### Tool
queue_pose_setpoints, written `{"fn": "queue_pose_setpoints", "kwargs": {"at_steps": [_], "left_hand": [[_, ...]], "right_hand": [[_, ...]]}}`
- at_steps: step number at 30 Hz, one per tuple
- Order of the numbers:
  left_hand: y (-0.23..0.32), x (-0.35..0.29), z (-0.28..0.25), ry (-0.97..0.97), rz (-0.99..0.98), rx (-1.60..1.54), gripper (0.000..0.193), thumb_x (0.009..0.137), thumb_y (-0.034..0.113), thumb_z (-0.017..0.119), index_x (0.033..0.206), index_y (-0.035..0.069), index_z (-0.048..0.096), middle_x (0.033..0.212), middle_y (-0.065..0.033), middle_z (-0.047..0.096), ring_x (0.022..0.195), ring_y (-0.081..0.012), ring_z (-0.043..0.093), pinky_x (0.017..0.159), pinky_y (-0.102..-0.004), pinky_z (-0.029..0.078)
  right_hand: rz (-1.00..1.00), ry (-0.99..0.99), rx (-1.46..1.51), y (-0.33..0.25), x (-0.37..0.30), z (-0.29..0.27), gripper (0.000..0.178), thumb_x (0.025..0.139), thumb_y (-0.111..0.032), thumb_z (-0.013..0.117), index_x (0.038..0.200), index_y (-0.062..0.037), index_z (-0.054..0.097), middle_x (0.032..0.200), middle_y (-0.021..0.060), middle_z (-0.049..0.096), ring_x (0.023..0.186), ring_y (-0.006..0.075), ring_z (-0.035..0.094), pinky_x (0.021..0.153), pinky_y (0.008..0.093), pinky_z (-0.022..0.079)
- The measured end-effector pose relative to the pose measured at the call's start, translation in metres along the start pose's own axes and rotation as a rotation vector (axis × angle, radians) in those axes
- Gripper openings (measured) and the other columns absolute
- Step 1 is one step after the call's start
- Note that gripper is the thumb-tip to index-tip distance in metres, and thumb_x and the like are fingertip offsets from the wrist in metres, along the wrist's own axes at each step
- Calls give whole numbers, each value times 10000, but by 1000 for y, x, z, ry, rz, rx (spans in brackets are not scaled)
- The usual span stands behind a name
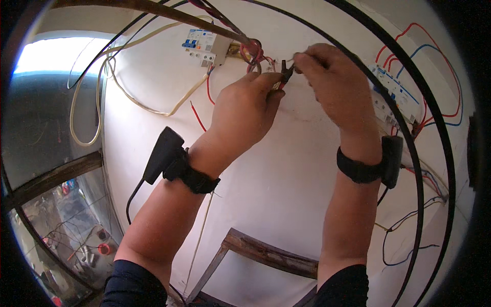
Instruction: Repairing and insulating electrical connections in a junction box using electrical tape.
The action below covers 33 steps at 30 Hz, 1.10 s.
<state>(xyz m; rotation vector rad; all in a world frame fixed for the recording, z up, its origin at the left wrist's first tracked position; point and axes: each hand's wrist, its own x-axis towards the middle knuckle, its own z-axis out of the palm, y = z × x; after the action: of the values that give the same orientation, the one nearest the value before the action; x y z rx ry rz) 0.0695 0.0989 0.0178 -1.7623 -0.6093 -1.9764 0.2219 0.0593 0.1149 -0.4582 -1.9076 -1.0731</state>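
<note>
My left hand is closed around a pair of pliers, whose dark jaws point up past my thumb. A bit of red shows on the handle; the rest is hidden in my palm. Just right of the jaws, my right hand has its thumb and finger pinched on a thin wire. Only a short length of that wire shows. Beside my left fingers hangs a bundle of twisted red and dark wires, coming down from above along the white wall.
A circuit breaker with blue switches is on the wall at left, with a cream cable and a loose red wire. More breakers sit at right. Thick black cables arc across the right side. A wooden frame stands below.
</note>
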Motion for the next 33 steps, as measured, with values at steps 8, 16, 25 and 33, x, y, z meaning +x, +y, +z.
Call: {"fn": "queue_pose_setpoints", "kwargs": {"at_steps": [8,16,25,33], "left_hand": [[3,0,-3,-66,-35,64,280,939,162,662,1190,44,704,970,-201,709,865,-411,697,761,-466,564],[1,-1,-6,-63,14,84,276,934,153,670,1181,36,706,968,-193,704,842,-399,692,732,-459,552],[1,-3,-8,-45,-43,18,249,880,141,715,1119,71,708,916,-161,695,772,-366,685,688,-450,551],[-1,-3,-5,9,-1,-15,261,904,165,723,1131,39,708,873,-171,694,713,-317,698,650,-401,549]], "right_hand": [[-59,134,149,13,10,17,307,952,-290,668,921,12,717,693,29,632,577,120,526,566,301,444],[361,37,-9,35,8,26,337,966,-331,595,953,-19,720,918,219,720,865,425,705,763,468,563],[508,-126,149,36,-29,29,251,979,-184,637,1156,-25,715,845,70,709,677,121,646,643,270,533],[289,-187,601,35,-34,35,259,961,-66,654,1214,-35,698,947,38,712,756,107,650,691,259,545]]}}
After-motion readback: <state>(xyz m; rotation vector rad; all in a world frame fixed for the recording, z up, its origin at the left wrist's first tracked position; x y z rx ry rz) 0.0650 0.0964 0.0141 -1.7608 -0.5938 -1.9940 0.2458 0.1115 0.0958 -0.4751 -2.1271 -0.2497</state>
